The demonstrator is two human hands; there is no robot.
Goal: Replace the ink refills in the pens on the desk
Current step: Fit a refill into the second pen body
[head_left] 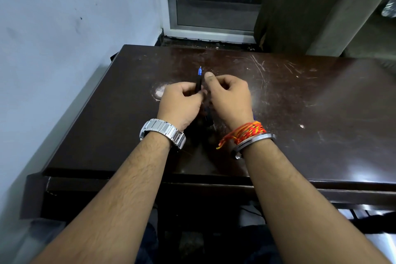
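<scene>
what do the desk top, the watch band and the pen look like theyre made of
The desk: dark brown wood or laminate, glossy; it reflects light and shows pale scratches. The watch band: silver metal, in linked segments with bright glints. The pen: probably plastic, black barrel with a blue tip section; too small to be sure.

One head-worn wide-angle view looks forward and down across the scuffed dark brown wooden desk (300, 103) from close above its near edge.
</scene>
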